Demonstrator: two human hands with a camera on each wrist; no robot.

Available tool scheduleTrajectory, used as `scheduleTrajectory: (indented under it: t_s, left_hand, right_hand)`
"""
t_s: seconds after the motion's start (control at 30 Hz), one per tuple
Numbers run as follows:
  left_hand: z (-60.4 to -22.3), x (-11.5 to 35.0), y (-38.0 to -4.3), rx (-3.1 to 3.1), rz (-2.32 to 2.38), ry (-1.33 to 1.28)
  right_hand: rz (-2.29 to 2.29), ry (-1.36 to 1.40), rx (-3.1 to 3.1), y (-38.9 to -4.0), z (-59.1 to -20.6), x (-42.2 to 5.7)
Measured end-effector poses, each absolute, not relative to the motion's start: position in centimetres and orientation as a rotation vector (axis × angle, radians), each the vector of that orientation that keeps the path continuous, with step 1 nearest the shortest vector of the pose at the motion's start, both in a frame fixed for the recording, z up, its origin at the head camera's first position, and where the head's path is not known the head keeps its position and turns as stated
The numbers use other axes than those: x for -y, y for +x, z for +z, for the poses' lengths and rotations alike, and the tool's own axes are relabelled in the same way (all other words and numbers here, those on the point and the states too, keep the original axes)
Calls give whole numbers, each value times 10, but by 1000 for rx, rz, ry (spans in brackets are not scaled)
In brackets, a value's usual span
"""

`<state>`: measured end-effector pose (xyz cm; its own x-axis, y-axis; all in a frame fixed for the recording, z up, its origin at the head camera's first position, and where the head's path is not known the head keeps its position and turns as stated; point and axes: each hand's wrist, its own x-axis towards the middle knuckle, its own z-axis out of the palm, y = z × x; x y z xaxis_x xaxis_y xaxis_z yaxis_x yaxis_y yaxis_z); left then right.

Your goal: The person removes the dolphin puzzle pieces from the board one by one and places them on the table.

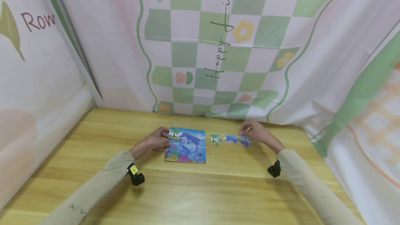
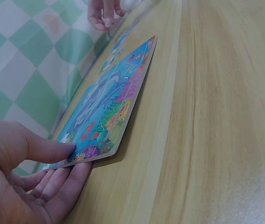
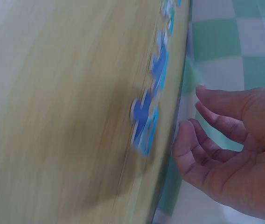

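Observation:
My left hand (image 1: 158,139) grips the left edge of a flat dolphin picture board (image 1: 186,146). In the left wrist view the thumb lies on the board's printed face and the fingers are under its edge, with a shadow beneath the near corner. To its right lie a palm-tree jigsaw piece (image 1: 215,138), a blue-purple jigsaw piece (image 1: 231,139) and another such piece (image 1: 245,142) in a row. Beside the last piece hovers my right hand (image 1: 254,132), fingers loosely bent and apart from the thumb. In the right wrist view nothing shows between them, and the end piece (image 3: 144,123) lies apart on the table.
A wood-grain table (image 1: 187,197) carries everything. Behind its far edge hangs a green-and-white checked curtain (image 1: 212,55), close to the right hand. More printed cloth (image 1: 40,89) encloses the left side. Small black cameras sit on both wrists.

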<state>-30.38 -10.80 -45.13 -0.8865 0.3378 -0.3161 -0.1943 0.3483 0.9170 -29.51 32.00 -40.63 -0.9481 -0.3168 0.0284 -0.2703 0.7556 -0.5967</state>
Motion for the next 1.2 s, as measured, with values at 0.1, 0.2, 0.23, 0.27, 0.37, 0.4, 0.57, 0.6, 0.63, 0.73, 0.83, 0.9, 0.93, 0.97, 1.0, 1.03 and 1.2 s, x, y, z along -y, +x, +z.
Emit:
scheduleTrajectory:
  t_s: [0.1, 0.2, 0.23, 0.27, 0.37, 0.4, 0.57, 0.6, 0.63, 0.73, 0.83, 0.9, 0.93, 0.97, 1.0, 1.03, 1.2]
  left_hand:
    - [-452, 108, -304, -2150, 1573, 102]
    - [-450, 108, -304, -2135, 1582, 86]
    - [-450, 108, -305, -2131, 1584, 85]
    - [-449, 108, -305, -2126, 1589, 84]
    - [-448, 110, -307, -2083, 1621, 95]
    - [-448, 111, -308, -2065, 1637, 99]
    - [-451, 117, -310, -1986, 1683, 120]
    - [-451, 118, -309, -1981, 1685, 115]
    - [-451, 119, -309, -1970, 1690, 114]
    - [-449, 123, -307, -1943, 1706, 118]
    - [-447, 126, -308, -1905, 1722, 131]
    - [-447, 128, -311, -1895, 1719, 141]
    - [-447, 128, -312, -1893, 1718, 146]
    - [-447, 128, -312, -1897, 1714, 150]
    - [-447, 129, -312, -1898, 1711, 154]
    - [-446, 128, -313, -1900, 1705, 159]
    - [-446, 125, -315, -1915, 1691, 169]
  right_hand:
    - [-991, -465, -2834, -295, -405, -304]
    - [-1033, -463, -2789, -295, -404, -286]
    - [-1028, -478, -2787, -295, -404, -281]
    - [-1047, -474, -2774, -296, -405, -274]
    - [-1102, -448, -2733, -296, -404, -254]
    - [-1109, -442, -2725, -296, -404, -246]
    - [-1165, -422, -2666, -298, -410, -210]
    - [-1173, -426, -2656, -298, -412, -203]
    - [-1183, -430, -2651, -298, -414, -197]
    - [-1179, -473, -2675, -300, -417, -179]
    - [-1195, -478, -2680, -304, -419, -162]
    - [-1221, -478, -2657, -306, -419, -150]
    - [-1234, -475, -2639, -306, -419, -145]
    - [-1246, -478, -2622, -306, -419, -139]
    - [-1244, -489, -2616, -306, -420, -134]
    - [-1248, -505, -2608, -305, -420, -129]
    - [-1181, -621, -2609, -302, -425, -113]
